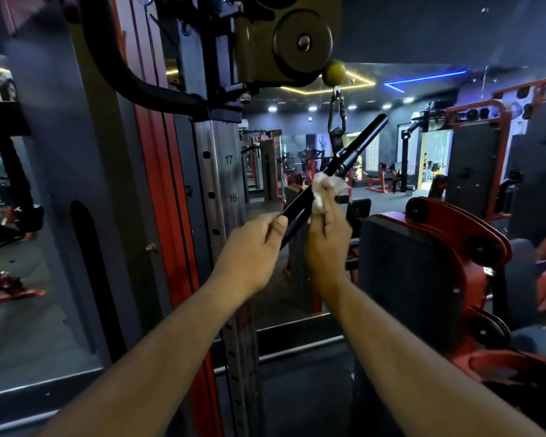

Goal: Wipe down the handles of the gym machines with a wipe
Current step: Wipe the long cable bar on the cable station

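Observation:
A straight black bar handle [353, 157] hangs tilted from a carabiner [337, 116] under the cable machine's pulley [301, 42]. Its upper end points up and right; its lower end comes toward me. My left hand [252, 247] grips the bar's lower end. My right hand [327, 234] holds a crumpled white wipe [323, 190] pressed around the bar near its middle, just below the carabiner strap.
The machine's steel upright [221, 190] with holes and numbers 16 and 17 stands just left of the bar, beside a red frame post [158, 171]. A red and black machine [438, 266] stands close on the right. A mirror wall behind shows more gym equipment.

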Available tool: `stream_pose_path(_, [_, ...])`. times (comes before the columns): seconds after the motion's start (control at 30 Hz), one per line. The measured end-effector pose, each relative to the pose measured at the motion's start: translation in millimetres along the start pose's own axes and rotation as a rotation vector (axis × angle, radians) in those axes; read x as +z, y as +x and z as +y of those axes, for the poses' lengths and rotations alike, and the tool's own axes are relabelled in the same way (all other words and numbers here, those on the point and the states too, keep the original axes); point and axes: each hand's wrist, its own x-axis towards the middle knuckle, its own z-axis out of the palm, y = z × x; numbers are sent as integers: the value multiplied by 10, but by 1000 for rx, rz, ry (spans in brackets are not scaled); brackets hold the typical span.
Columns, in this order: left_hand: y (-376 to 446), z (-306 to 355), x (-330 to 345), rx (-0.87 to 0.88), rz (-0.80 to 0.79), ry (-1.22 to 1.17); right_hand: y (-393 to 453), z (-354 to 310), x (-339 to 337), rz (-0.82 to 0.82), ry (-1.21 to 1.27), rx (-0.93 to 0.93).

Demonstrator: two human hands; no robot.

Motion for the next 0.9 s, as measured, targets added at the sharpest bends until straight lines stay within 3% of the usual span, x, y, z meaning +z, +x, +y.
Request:
stream_pose_path(0.23, [51, -124, -72, 13, 50, 45, -832, -277, -197, -285, 288, 2])
stream_pose_path(0.33, [29, -155, -73, 21, 10, 59, -415, -221, -353, -100, 209, 38])
stream_pose_path(0.4, [17, -155, -55, 40, -15, 72, 143, -155, -420, 15, -16, -21])
stream_pose_path(0.43, [11, -152, -47, 48, -19, 83, 421, -143, -430, -3, -174, -76])
stream_pose_path(0.53, [-13, -145, -22, 70, -12, 129, 987, -87, -417, -287, -668, -214])
stream_pose_path(0.6, [-17, -147, -12, 44, 4, 157, 1018, -110, -390, -388, -795, -216])
stream_pose_path(0.7, [-20, -158, -27, 10, -8, 132, 712, -288, -289, -504, -688, -186])
stream_pose_path(0.9, [-35, -261, -53, 96, -7, 163, 164, -704, -243, -905, -355, -299])
